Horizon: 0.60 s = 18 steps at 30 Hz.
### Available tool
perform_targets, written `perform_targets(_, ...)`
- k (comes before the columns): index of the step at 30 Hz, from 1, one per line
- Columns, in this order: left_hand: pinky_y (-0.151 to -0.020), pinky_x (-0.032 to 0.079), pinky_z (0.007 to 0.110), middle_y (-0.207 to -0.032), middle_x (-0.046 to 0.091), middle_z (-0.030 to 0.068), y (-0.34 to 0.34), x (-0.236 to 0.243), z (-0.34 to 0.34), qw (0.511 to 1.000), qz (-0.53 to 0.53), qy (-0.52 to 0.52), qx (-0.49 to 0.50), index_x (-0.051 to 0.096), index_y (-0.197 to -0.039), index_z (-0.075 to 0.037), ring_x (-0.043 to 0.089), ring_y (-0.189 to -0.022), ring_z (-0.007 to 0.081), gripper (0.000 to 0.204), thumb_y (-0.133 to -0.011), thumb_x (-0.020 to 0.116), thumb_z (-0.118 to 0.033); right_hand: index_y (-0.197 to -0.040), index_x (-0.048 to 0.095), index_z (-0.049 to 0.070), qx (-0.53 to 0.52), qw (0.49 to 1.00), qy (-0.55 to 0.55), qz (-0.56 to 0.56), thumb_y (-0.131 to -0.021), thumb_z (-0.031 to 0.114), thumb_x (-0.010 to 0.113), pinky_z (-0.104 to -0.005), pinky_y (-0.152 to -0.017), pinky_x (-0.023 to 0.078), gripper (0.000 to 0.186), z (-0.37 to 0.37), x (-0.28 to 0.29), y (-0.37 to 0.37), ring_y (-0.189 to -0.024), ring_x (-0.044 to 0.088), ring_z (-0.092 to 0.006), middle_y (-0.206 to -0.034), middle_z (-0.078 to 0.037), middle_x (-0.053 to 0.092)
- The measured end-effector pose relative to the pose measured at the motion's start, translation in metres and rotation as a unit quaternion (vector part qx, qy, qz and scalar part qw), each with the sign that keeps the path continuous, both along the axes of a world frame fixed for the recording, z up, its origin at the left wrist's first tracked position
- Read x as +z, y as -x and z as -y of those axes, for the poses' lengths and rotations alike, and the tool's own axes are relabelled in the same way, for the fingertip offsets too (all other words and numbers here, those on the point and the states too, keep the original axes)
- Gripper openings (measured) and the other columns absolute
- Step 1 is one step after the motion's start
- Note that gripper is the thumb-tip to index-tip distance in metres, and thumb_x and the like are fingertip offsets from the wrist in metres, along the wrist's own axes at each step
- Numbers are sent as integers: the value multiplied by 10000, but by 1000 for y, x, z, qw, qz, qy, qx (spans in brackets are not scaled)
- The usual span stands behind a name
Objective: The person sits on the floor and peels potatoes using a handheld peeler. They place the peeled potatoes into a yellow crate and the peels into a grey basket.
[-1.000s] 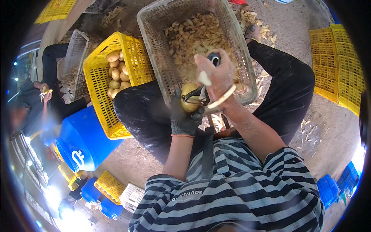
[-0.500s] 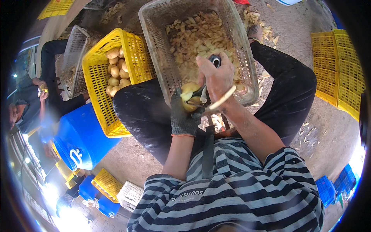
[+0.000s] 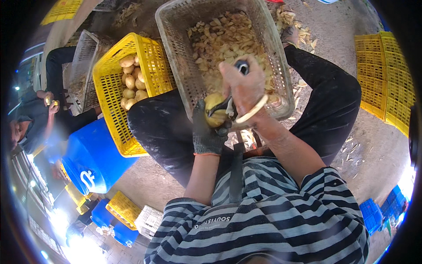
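Note:
My left hand (image 3: 207,140), in a dark grey knit glove, grips a partly peeled yellow potato (image 3: 214,119) over the near edge of the grey crate (image 3: 288,99). A peeler (image 3: 242,67) is held in my bare right hand (image 3: 247,90); the round end of its dark handle sticks up between the fingers. The peeler's dark head rests against the potato. Around my right wrist sits a pale bangle (image 3: 252,111). Many potato peelings (image 3: 228,48) cover the bottom of the crate. My fingers partly hide the potato and the peeler's grip.
Left of my knee, a yellow crate (image 3: 107,88) holds several potatoes (image 3: 130,81). A blue barrel (image 3: 99,152) stands behind it. Another person (image 3: 33,123) sits at the far left, holding something yellowish. Yellow crates (image 3: 373,75) are stacked at the right, and peelings lie scattered on the floor.
The peeler's head has shifted left onto the middle of the potato, and the potato appears turned. My right hand has moved slightly. The other person's hands have also moved.

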<state>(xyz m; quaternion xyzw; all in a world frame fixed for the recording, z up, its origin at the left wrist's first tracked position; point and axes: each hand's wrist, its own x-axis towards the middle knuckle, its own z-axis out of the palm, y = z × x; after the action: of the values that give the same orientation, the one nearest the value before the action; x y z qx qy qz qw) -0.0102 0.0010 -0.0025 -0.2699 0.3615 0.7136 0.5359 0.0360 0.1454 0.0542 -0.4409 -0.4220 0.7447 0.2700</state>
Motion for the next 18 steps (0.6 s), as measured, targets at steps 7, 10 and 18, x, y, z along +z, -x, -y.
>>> perform_targets(7, -428, 477, 281, -835, 630, 88, 6, -10, 13, 992, -3, -83, -97, 586, -1050, -109, 599, -614, 211, 424, -877, 495, -484, -889, 456, -48, -107, 966, -141, 190, -716, 136, 593, -307, -401, 410, 287, -33, -108, 10, -437, 502, -171, -586, -92, 510)
perform_targets(10, -430, 482, 278, -812, 629, 100, -2, 20, -16, 991, -70, 115, -8, 583, -1034, -102, 602, -618, 210, 434, -882, 481, -496, -890, 457, -45, -164, 969, -74, 167, -715, 110, 604, -326, -398, 416, 277, -66, -114, -20, -438, 521, -187, -593, -102, 515)
perform_targets(18, -479, 513, 282, -867, 634, 75, 0, 11, -5, 995, -75, 54, -39, 581, -1054, -114, 629, -690, 200, 417, -870, 525, -483, -875, 482, -41, -31, 999, 19, 3, -732, 190, 663, -262, -371, 395, 326, -14, -9, 7, -426, 484, -125, -545, -49, 514)
